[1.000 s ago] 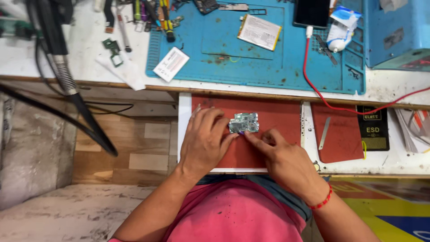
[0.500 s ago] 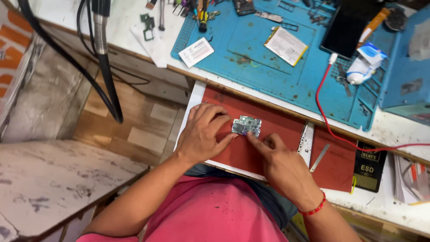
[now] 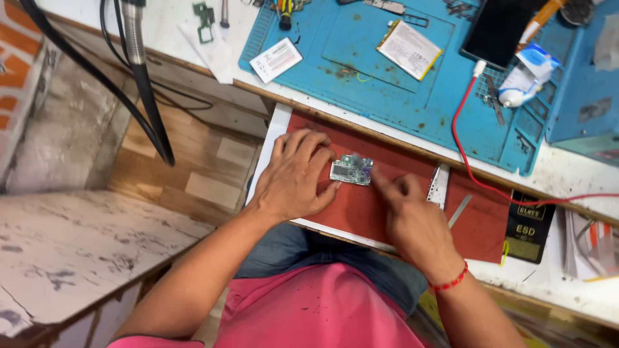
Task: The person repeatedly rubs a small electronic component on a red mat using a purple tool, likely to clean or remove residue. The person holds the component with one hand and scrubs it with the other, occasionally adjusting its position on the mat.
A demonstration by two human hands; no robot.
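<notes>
Closest to the body, the left hand lies palm down on the red mat, its fingers spread and loosely bent, the fingertips touching the left edge of the small circuit board, while the right hand is half closed, with one finger stretched to the right end of the board. The board lies flat on the mat between both hands. Farther away, on the blue work mat, lie a flat battery and a dark phone with a red cable.

the circuit board looks metallic and shiny, lying on a matt red mat; the blue mat looks rubbery and stained, above worn wood boards.
</notes>
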